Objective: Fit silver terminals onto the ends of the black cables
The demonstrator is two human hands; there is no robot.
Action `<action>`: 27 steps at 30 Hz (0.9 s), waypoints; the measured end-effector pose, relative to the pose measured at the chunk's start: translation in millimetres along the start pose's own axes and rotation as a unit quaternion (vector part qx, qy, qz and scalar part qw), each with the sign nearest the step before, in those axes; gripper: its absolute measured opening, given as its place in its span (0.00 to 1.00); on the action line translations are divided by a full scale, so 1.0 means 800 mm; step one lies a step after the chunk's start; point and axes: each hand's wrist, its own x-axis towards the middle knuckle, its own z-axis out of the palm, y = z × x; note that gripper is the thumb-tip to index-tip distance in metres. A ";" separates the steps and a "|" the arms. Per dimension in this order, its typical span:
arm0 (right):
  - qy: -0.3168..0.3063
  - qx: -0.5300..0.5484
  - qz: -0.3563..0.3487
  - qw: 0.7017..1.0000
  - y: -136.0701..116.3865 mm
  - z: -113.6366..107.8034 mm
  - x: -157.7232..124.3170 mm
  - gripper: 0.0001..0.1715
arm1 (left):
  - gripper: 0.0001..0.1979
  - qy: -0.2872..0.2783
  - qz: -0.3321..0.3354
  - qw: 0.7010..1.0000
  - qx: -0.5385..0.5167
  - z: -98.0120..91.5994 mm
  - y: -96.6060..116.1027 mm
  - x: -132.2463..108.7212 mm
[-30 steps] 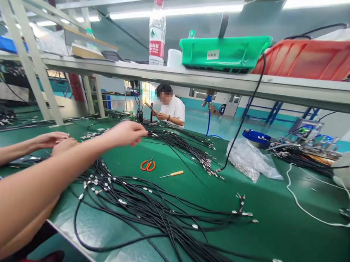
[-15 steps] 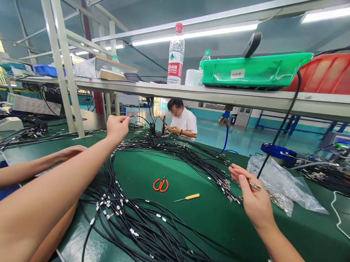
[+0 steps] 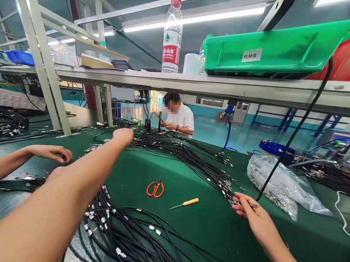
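My left arm reaches across the bench, and my left hand (image 3: 123, 136) is at the far-left end of the long bundle of black cables (image 3: 177, 148). Its fingers are turned away and hidden. Lower right, my right hand (image 3: 251, 211) has its thumb and fingers closed on a cable end (image 3: 255, 206) with a small metal connector. Its fingertips touch or nearly touch the bundle's connector ends. Orange-handled scissors (image 3: 155, 189) and a yellow-handled awl (image 3: 191, 202) lie between my hands. Nearer me is another heap of black cables with white tags (image 3: 124, 229).
At left, another person's hand (image 3: 53, 153) rests over the bench by more cables. A clear bag of metal parts (image 3: 277, 189) lies right of my right hand. Overhead, a shelf (image 3: 177, 81) carries a water bottle (image 3: 172, 38) and a green bin (image 3: 271, 50). Another person (image 3: 180, 117) works beyond.
My left hand has moved lower and away, its fingers turning out of sight. My right hand has come down toward the bundle's connector ends. The other person's hand shows more at left. The view has shifted.
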 end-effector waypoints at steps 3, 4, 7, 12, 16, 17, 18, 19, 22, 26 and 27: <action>0.019 0.076 0.032 0.996 -0.012 0.008 0.017 0.27 | 0.18 -0.022 -0.029 0.999 0.015 0.003 0.005 0.015; 0.028 0.097 0.045 0.994 -0.014 0.009 0.022 0.24 | 0.17 -0.034 -0.034 0.999 0.019 0.015 0.009 0.013; 0.056 0.140 0.077 0.986 -0.016 0.006 0.031 0.15 | 0.17 -0.078 -0.014 0.997 0.018 0.073 0.024 -0.012; 0.103 0.162 0.133 0.972 -0.023 -0.007 0.058 0.05 | 0.14 -0.135 0.121 0.983 -0.028 0.140 0.070 -0.084; 0.130 0.119 0.199 0.964 -0.014 -0.028 0.084 0.02 | 0.17 -0.132 0.226 0.961 -0.084 0.121 0.115 -0.136; 0.124 0.103 0.221 0.962 -0.009 -0.034 0.085 0.02 | 0.18 -0.127 0.245 0.955 -0.107 0.114 0.126 -0.149; 0.115 0.088 0.241 0.960 -0.004 -0.040 0.083 0.02 | 0.18 -0.122 0.259 0.949 -0.130 0.107 0.137 -0.164; 0.101 0.074 0.257 0.958 0.000 -0.047 0.078 0.03 | 0.17 -0.122 0.272 0.942 -0.151 0.101 0.146 -0.178; 0.060 0.032 0.273 0.959 0.004 -0.070 0.048 0.03 | 0.15 -0.137 0.320 0.918 -0.191 0.096 0.171 -0.220; 0.022 0.000 0.240 0.970 -0.010 -0.122 -0.013 0.04 | 0.14 -0.148 0.378 0.886 -0.226 0.099 0.199 -0.266; 0.011 -0.002 0.229 0.973 -0.015 -0.140 -0.030 0.05 | 0.14 -0.147 0.383 0.881 -0.234 0.099 0.207 -0.276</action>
